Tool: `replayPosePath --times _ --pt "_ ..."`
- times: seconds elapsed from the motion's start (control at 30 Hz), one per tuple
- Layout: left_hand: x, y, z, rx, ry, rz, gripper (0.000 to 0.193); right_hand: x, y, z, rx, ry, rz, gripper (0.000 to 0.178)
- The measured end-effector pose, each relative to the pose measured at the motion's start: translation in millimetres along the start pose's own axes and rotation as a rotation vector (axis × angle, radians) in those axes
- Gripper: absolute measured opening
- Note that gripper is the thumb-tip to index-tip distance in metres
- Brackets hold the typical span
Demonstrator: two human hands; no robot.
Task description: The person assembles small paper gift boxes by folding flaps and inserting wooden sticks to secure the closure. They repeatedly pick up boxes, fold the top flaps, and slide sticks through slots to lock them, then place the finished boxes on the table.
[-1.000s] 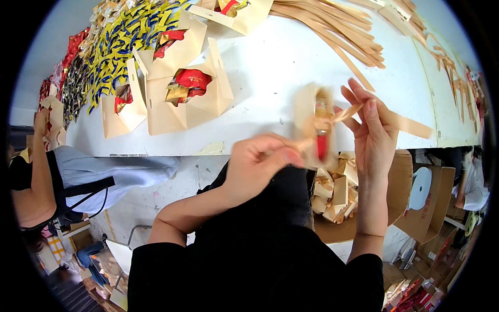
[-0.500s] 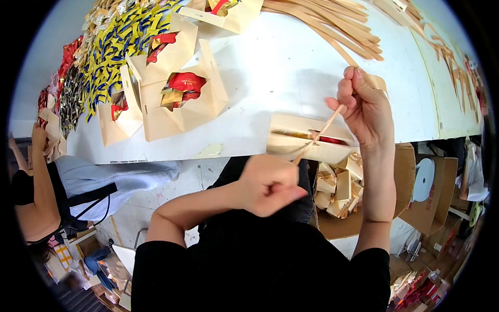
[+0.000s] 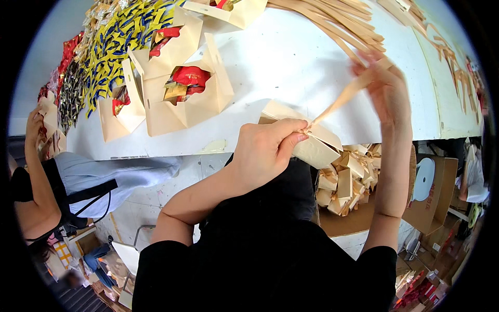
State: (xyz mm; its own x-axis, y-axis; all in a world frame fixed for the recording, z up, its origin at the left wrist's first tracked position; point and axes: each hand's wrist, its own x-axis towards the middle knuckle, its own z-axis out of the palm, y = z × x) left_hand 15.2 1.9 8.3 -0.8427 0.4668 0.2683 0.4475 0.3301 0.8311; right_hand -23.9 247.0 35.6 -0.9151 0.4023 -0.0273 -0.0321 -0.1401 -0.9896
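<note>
A small cream paper box [image 3: 318, 152] sits tilted at the table's front edge, a tan ribbon [image 3: 340, 102] gathered at its top. My left hand [image 3: 260, 153] pinches the ribbon's gathered part between thumb and forefinger, against the box. Up and to the right, the ribbon runs in a stretched band to my right hand [image 3: 389, 93]. That hand is smeared by motion, but its fingers are closed around the ribbon.
Open cream boxes with red and gold packets [image 3: 189, 83] stand left on the white table [image 3: 291, 62]. Behind them lie yellow-and-blue packets [image 3: 112, 52]. Loose ribbons [image 3: 332, 21] lie at the back. Below right, a carton [image 3: 345, 226] holds finished-looking boxes [image 3: 343, 190]. Another person's hand [image 3: 34, 125] works at far left.
My left hand has risen from below the box to pinch the ribbon at its top. My right hand has pulled right and away, stretching the ribbon. The box has turned and tilted.
</note>
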Motion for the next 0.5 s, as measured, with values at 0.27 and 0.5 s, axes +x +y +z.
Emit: replayPosePath --times 0.27,0.5 --pt "-4 -2 5 -0.130 0.068 -0.078 0.020 -86 -8 31 -1.036 -0.526 -0.683 0.042" --pt "-50 -1 -26 -1.162 -0.099 -0.464 0.036 -87 19 28 -0.840 -0.386 -0.570 0.019"
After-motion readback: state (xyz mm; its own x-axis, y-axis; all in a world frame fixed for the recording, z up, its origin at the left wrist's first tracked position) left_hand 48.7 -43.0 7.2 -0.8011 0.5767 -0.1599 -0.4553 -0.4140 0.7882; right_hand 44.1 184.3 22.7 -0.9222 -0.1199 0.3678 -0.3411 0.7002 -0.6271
